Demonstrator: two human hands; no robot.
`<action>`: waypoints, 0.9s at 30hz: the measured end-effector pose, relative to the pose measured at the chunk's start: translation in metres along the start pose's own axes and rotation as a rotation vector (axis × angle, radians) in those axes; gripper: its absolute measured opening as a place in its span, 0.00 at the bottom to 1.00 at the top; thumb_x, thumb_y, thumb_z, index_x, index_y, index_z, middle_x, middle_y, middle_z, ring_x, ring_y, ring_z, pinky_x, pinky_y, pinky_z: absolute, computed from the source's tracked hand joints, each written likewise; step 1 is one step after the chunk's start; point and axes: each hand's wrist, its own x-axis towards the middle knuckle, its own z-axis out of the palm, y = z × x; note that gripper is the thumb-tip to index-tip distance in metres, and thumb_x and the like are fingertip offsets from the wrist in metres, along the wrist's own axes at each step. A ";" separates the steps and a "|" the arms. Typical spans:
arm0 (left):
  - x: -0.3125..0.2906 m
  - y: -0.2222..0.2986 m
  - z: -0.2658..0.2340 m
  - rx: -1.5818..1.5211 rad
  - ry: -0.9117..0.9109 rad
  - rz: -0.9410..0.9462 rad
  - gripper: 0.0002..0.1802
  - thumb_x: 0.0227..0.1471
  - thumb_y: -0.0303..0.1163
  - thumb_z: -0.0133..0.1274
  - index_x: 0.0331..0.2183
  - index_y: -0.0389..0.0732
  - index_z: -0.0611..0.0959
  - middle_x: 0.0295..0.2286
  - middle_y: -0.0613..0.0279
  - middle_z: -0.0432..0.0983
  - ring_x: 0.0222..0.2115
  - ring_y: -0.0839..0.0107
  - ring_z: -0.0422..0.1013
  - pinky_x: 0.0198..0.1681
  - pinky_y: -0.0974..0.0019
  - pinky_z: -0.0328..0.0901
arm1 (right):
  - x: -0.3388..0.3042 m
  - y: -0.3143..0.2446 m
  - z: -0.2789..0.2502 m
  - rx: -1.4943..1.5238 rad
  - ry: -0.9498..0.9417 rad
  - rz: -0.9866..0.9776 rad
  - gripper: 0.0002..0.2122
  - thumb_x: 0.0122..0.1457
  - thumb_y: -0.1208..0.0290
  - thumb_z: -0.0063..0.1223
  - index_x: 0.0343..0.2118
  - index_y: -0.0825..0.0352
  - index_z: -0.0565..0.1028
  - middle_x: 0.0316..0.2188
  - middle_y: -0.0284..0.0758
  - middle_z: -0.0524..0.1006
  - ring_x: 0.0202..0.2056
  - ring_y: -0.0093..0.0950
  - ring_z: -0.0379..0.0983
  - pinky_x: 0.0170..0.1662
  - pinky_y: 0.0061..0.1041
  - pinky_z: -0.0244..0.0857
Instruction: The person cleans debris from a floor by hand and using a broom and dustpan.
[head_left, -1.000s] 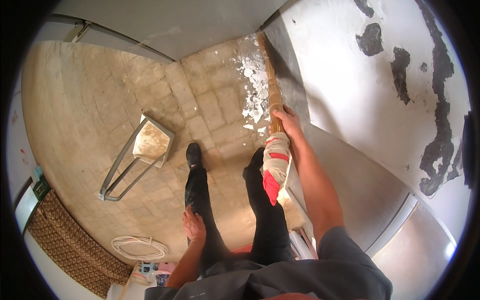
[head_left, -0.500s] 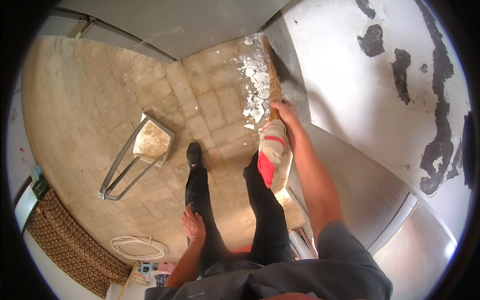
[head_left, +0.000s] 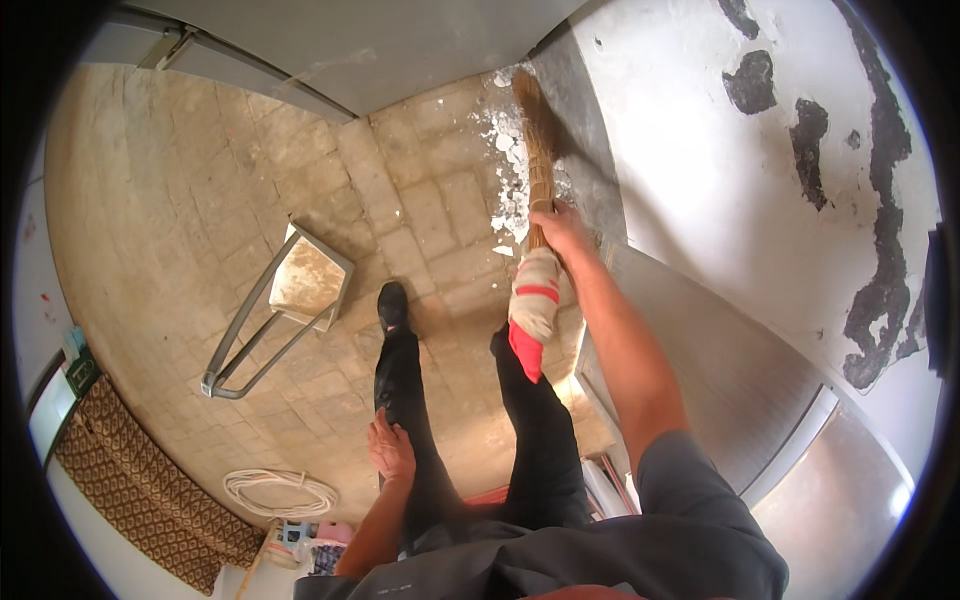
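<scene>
My right hand [head_left: 563, 230] is wrapped round the shaft of a straw broom [head_left: 540, 160], just above its handle end. That end is bound in beige cloth with a red stripe and a red tip [head_left: 526, 350]. The broom's bristles reach the floor by the wall corner, over white flakes [head_left: 511, 180] of what looks like plaster or paint. Some flakes are hidden under the broom. My left hand [head_left: 391, 449] rests on my left leg near the knee, fingers loosely extended and holding nothing.
To the left stands a grey metal-framed item with a dusty flat pan [head_left: 312, 278], apparently a dustpan. A peeling white wall [head_left: 680, 120] and a grey panel [head_left: 700, 340] line the right. A grey cabinet [head_left: 400, 40] is ahead. Coiled white cable [head_left: 280, 493] lies lower left.
The broom has swung slightly left, with my right hand shifting left and a little nearer to me. My left hand stays on my leg.
</scene>
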 end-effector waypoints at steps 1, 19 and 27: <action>-0.001 0.000 -0.001 -0.001 0.006 0.002 0.26 0.55 0.30 0.48 0.57 0.40 0.70 0.41 0.47 0.72 0.44 0.47 0.69 0.50 0.49 0.64 | 0.001 0.013 0.002 -0.052 -0.012 0.006 0.31 0.46 0.59 0.67 0.51 0.74 0.75 0.42 0.50 0.81 0.43 0.40 0.79 0.46 0.33 0.71; 0.003 0.000 0.003 0.011 -0.022 0.030 0.26 0.55 0.30 0.49 0.57 0.40 0.70 0.42 0.45 0.73 0.46 0.47 0.69 0.50 0.49 0.64 | 0.006 0.029 -0.037 0.396 0.009 0.079 0.26 0.51 0.66 0.65 0.51 0.76 0.75 0.36 0.42 0.81 0.33 0.29 0.78 0.37 0.30 0.72; -0.002 0.001 -0.001 0.003 -0.044 -0.038 0.26 0.55 0.29 0.49 0.57 0.39 0.70 0.44 0.44 0.73 0.47 0.44 0.68 0.51 0.49 0.64 | -0.007 -0.014 -0.025 0.621 -0.075 0.148 0.24 0.52 0.67 0.64 0.51 0.75 0.74 0.31 0.41 0.80 0.27 0.30 0.78 0.28 0.31 0.72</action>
